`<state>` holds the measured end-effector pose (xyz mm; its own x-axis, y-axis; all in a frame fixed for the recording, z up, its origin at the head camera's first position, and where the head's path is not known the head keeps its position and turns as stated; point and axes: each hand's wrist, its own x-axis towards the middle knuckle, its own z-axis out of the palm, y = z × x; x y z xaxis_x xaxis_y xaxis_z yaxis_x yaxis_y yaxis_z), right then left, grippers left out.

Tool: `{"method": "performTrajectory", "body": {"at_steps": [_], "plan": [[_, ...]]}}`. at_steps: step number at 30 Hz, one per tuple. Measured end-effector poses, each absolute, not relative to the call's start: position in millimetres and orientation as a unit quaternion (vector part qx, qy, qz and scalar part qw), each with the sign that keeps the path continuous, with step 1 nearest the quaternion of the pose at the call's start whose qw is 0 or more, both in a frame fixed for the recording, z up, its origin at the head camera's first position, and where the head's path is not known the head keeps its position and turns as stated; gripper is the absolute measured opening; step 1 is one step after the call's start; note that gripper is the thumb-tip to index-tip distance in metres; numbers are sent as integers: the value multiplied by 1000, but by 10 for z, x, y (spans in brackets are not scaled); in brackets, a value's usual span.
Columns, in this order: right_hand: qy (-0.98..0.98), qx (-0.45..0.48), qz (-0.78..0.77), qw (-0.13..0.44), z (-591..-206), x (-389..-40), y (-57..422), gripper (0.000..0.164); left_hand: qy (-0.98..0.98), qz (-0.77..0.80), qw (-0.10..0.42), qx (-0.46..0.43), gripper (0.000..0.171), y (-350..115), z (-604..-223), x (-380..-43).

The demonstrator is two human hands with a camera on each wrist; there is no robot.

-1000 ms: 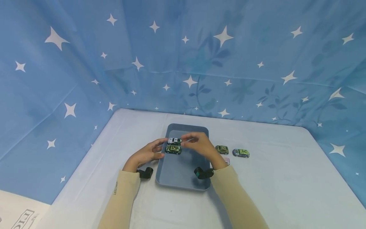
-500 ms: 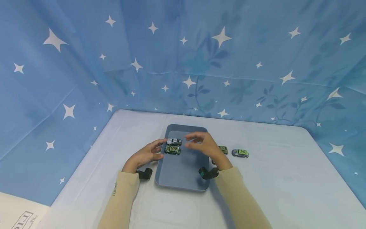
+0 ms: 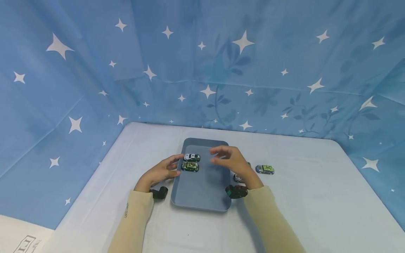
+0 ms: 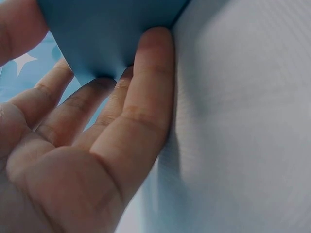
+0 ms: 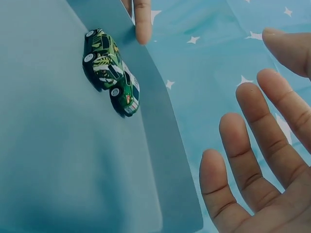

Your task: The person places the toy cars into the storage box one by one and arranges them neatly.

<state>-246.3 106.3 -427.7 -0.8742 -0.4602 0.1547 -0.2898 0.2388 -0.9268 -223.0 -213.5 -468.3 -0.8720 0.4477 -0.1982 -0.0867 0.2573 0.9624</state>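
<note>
Two toy cars stand side by side at the left of the blue-grey tray. One is a white-and-dark toy car; in front of it is a green camouflage toy car. My left hand touches the tray's left side, its fingertips on the outer wall in the left wrist view. Over the tray's right part hovers my right hand, fingers apart and holding nothing. In the right wrist view, the camouflage car partly hides the other car.
Right of the tray, a yellow-green and blue toy car sits on the white tabletop. A whitish toy car and another greenish one are partly hidden by my right hand and wrist. A blue starry cloth hangs behind.
My right hand has let go of the white-and-dark toy car and drawn back to the right. Both cars stay put in the tray, and the left hand has kept its place.
</note>
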Motion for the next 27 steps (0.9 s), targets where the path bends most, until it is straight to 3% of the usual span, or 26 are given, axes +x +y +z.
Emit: {"method": "performTrajectory", "body": {"at_steps": [27], "plan": [[774, -261, -574, 54, -4227, -2388, 1388, 38, 766, 591, 218, 126, 75, -2132, -4669, -2204]]}}
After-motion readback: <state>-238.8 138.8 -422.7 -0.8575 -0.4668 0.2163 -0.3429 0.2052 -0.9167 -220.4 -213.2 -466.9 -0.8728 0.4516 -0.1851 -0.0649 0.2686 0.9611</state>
